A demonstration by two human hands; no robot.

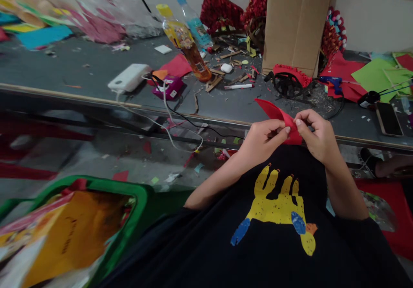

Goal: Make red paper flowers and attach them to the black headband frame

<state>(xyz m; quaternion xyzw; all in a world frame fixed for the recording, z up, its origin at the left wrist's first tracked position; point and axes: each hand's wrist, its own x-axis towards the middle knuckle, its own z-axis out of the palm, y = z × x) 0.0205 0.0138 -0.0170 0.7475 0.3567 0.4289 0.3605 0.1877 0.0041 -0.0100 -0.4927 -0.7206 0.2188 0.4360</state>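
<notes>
Both of my hands hold a piece of red felt-like sheet close to my body, at the table's front edge. My left hand pinches it between thumb and fingers from the left. From the right, my right hand pinches the same sheet, with its fingertips near the left thumb. The sheet is bent, and one pointed corner sticks up to the left. Just beyond my hands lie a black wheel-like piece with red trim and a blue glue gun.
On the dark table stand a yellow-capped bottle, a white power bank with cables, and a cardboard piece. A phone lies at the right. Wood scraps litter the middle. A green bin stands at lower left.
</notes>
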